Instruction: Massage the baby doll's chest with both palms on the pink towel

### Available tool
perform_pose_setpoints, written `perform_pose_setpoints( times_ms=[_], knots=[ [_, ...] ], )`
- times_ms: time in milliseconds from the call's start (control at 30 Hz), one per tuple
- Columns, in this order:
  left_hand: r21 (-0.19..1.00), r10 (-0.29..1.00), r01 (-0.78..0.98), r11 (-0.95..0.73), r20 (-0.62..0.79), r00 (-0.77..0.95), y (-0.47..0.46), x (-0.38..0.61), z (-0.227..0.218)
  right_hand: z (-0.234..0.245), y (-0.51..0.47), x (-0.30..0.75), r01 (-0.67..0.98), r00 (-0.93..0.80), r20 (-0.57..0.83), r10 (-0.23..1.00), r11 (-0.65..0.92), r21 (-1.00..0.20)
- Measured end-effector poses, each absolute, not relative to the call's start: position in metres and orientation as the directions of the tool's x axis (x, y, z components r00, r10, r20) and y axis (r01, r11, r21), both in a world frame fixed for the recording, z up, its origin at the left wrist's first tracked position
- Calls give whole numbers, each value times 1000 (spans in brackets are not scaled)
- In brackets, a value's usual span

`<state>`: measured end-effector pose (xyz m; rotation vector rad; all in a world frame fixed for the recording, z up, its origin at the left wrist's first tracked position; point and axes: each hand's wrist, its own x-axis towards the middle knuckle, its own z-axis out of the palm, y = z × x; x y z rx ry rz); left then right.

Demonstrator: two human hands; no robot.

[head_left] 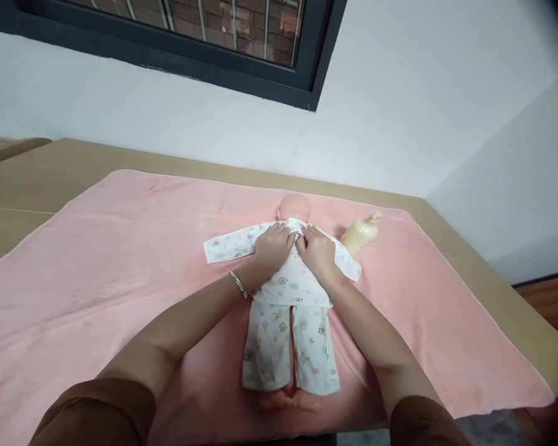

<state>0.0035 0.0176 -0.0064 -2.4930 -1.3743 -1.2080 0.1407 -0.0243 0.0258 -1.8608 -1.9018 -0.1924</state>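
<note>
A baby doll (294,207) lies stretched out on a pink blanket, its head away from me and no face showing. It wears a white printed long-sleeved top (288,286) and matching trousers (270,347), with bare feet at the near end. My left hand (273,249) rests flat on the left of the doll's upper body, a silver bangle on its wrist. On the right side, my right hand (317,251) lies the same way, fingers toward the neck. Both thumbs come close together at the middle, and neither hand visibly grips anything.
A cream pump bottle (361,233) lies tilted on the blanket beside the doll's right-hand sleeve. The pink blanket (121,260) covers most of the wooden table (86,160). Behind stand a white wall (381,124) and a dark-framed window (302,96).
</note>
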Motion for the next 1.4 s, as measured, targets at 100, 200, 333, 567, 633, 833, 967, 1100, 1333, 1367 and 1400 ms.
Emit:
perform_pose_setpoints(
  times_ms=[100,200,333,567,633,833,967,1100,1333,1367,1400],
  knots=[
    [367,746,760,-536,628,223,16,4,-6,29,-29,136,971,93,416,905,10,-238],
    [384,777,777,-498,596,203,20,5,-5,28,-23,141,965,98,395,913,9,-260],
    [371,780,758,-536,561,277,29,4,-5,22,-8,154,958,-28,348,937,124,-258],
    [293,689,713,-637,631,357,22,1,-1,19,-20,144,964,43,439,897,79,-255],
    [318,710,735,-599,635,304,19,2,-2,22,-25,140,964,89,440,893,34,-263],
    [375,773,764,-525,587,242,26,4,-7,23,-16,147,959,77,375,924,35,-282],
    [332,743,733,-594,576,341,32,1,-3,19,-7,156,956,-38,343,939,134,-262],
    [296,683,688,-663,615,393,27,0,2,18,-12,152,949,-43,429,902,171,-265],
    [364,781,783,-504,578,235,16,3,-1,24,-26,140,967,127,457,881,-7,-255],
    [364,783,785,-501,578,232,16,3,-1,26,-27,140,968,143,444,884,-31,-249],
    [360,782,788,-499,578,232,16,3,-1,28,-27,140,969,155,430,889,-51,-243]
  ],
)
